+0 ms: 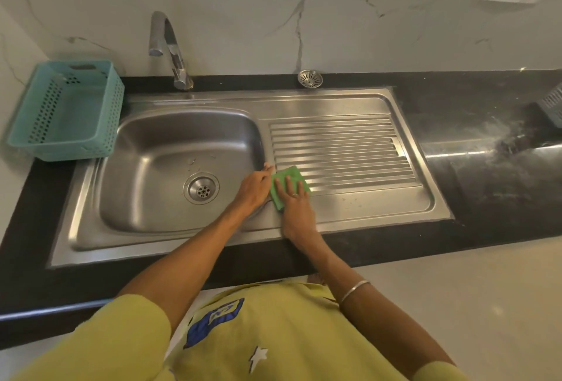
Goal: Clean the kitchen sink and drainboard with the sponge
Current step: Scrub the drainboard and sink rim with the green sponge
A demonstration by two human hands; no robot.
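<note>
Sponge (pixel 290 186) | head view: centre frame, at drainboard's (pixel 343 149) lower-left corner by sink (pixel 170 164) rim | right hand (pixel 296 201) fingers straight, pressing it flat; left hand (pixel 254 189) curled at its edge (grip unclear) | advice: stroke along the ribs, even pressure

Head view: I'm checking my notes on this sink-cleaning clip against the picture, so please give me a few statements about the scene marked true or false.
1. The right hand presses the green sponge flat with straight fingers. True.
2. The sponge lies inside the sink basin. False: it lies on the near left corner of the ribbed drainboard, beside the basin.
3. The loose strainer sits on the black counter behind the drainboard. True.
4. The teal basket stands to the right of the drainboard. False: it stands left of the basin.
5. Water runs from the tap. False: no stream shows.
</note>
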